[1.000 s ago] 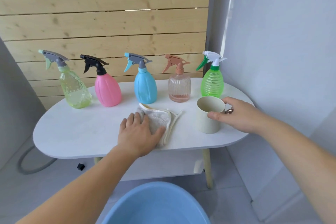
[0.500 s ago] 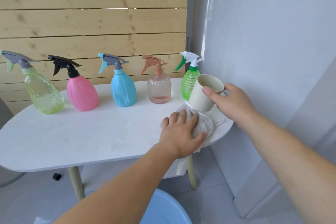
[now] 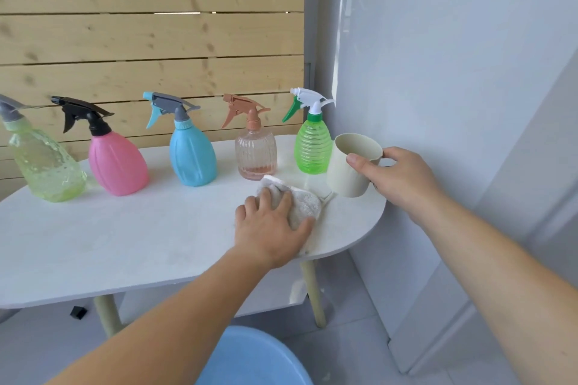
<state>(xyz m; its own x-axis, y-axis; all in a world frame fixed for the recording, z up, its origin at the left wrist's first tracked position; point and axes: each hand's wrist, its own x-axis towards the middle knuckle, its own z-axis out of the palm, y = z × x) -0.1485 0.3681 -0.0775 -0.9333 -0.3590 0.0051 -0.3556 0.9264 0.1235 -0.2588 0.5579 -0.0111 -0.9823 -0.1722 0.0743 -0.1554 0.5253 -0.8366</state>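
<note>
A crumpled off-white cloth (image 3: 305,208) lies bunched on the white table (image 3: 125,244) near its right end, pressed under the left hand (image 3: 272,228). Just right of it, a plain cream cup (image 3: 350,166) is tilted and empty, gripped at the rim by the right hand (image 3: 403,175).

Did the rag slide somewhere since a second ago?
Yes. The rag under the left hand went right: it was in front of the blue bottle, now it sits in front of the clear bottle.
</note>
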